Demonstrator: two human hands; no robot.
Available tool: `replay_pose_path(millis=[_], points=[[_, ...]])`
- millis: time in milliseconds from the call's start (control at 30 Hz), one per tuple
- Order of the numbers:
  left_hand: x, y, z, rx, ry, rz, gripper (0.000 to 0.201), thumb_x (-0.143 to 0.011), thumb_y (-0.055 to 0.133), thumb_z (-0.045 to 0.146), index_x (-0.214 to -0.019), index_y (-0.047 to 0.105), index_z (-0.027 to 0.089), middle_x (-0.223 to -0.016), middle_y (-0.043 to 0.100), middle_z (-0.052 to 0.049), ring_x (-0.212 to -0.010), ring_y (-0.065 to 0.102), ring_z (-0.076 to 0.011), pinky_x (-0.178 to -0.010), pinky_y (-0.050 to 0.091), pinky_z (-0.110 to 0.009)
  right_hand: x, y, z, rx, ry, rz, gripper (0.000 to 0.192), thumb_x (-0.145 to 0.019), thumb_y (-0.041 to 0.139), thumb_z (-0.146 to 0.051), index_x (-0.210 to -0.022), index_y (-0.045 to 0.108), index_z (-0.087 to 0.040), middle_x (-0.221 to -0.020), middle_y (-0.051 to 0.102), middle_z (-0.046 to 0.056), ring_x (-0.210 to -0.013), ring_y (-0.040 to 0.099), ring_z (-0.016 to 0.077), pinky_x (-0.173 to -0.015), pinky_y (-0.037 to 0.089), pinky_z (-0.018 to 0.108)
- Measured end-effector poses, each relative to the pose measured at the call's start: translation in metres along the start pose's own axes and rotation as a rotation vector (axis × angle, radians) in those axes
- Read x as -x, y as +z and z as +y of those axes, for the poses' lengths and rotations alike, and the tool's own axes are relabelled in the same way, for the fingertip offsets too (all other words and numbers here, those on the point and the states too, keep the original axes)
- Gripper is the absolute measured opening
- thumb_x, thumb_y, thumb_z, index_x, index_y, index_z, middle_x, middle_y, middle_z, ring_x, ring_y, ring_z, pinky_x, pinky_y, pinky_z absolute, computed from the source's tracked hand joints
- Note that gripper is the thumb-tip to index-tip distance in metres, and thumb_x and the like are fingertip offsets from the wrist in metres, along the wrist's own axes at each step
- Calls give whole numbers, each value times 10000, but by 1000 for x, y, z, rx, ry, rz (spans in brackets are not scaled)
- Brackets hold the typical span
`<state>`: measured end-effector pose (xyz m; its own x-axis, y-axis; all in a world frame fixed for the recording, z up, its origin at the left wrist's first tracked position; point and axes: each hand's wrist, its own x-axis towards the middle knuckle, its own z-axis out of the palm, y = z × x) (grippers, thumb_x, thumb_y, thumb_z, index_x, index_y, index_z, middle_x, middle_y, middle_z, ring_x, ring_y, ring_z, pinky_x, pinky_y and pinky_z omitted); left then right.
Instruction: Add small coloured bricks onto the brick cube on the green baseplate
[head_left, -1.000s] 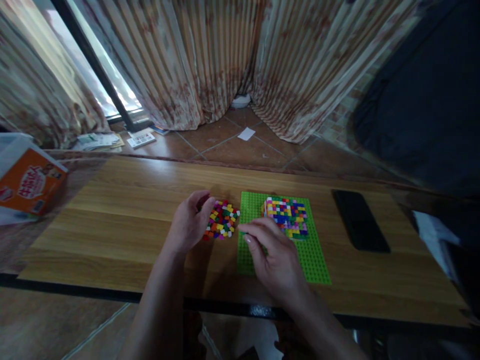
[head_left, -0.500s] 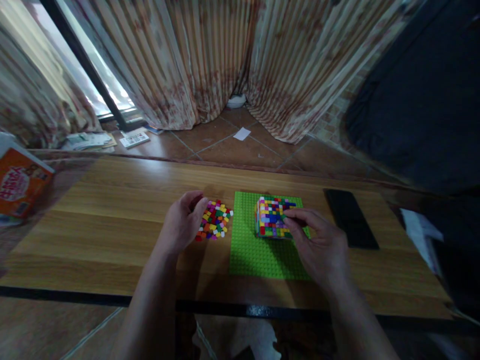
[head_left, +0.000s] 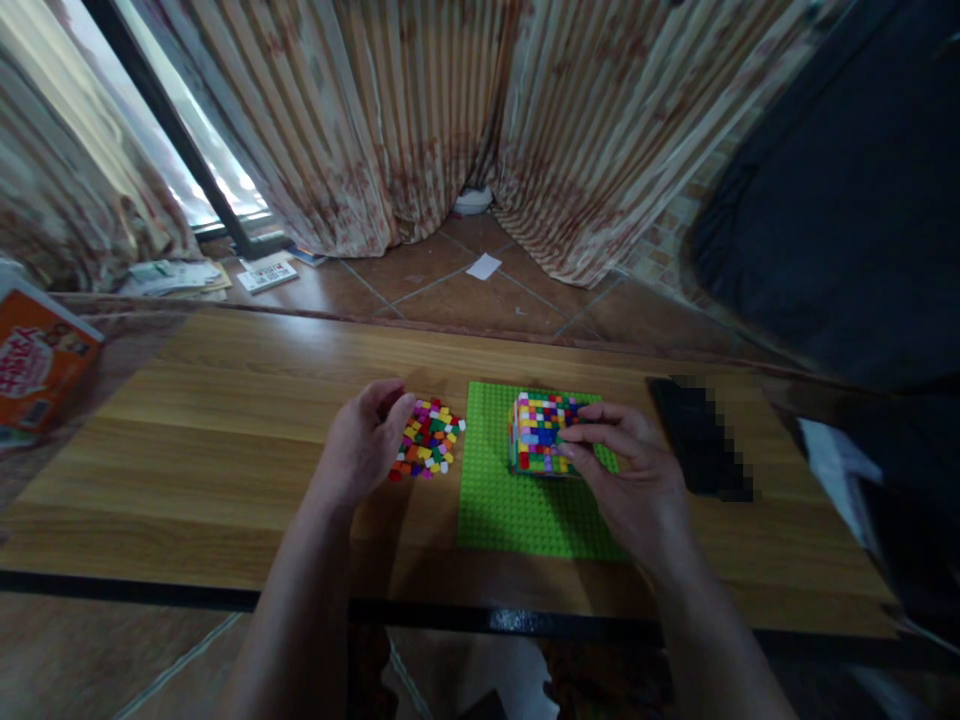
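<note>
A block built of small multicoloured bricks [head_left: 538, 432] stands on a green studded baseplate [head_left: 517, 515]. My right hand [head_left: 634, 470] reaches over its right side. Thumb and index finger come together at the top of the block, the other fingers a little apart from them; whatever they pinch is too small to make out. To the left, a pile of loose coloured bricks [head_left: 431, 440] lies on the wood. My left hand [head_left: 365, 440] rests at the pile's left edge, fingers curled and thumb against them. Its inside is hidden.
The baseplate and pile lie on a wooden table [head_left: 225, 450] with a dark front edge. A black phone-like slab [head_left: 694, 435], partly pixelated, is right of the baseplate. An orange printed package [head_left: 41, 360] stands at far left. Curtains [head_left: 435, 120] hang behind the table.
My right hand has shifted slightly left over the block, and its fingers have spread a little more. My left hand stays beside the pile.
</note>
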<state>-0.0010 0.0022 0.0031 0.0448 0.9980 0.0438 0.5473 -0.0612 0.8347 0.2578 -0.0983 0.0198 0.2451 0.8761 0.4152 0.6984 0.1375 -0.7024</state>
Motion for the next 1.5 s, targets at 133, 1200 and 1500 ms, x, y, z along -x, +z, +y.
replay_pose_path(millis=[133, 1200, 1500], points=[[0, 1, -1, 12, 10, -12, 295, -858, 536, 334, -1038, 678, 148, -932, 735, -54, -830, 665, -178, -760, 526, -262, 0, 1, 0, -42, 43, -3, 63, -807, 702, -293, -828, 761, -289, -1099, 629, 37, -1062, 586, 212, -926, 492, 433], [1, 0, 0, -44, 5, -21, 356, -867, 518, 386, -1064, 675, 135, -973, 735, -77, -861, 666, -188, -772, 513, -275, 1, 16, 3, -314, 277, 43, 115, -702, 744, -266, -774, 674, -211, -1132, 550, 60, -1117, 554, 226, -979, 462, 458], [1, 0, -1, -46, 3, -16, 350, -876, 522, 372, -1081, 671, 130, -975, 733, -74, -864, 664, -183, -788, 509, -273, -2, 7, 5, -290, 204, 52, 110, -718, 752, -268, -782, 679, -217, -1092, 623, 49, -1077, 598, 221, -987, 454, 460]])
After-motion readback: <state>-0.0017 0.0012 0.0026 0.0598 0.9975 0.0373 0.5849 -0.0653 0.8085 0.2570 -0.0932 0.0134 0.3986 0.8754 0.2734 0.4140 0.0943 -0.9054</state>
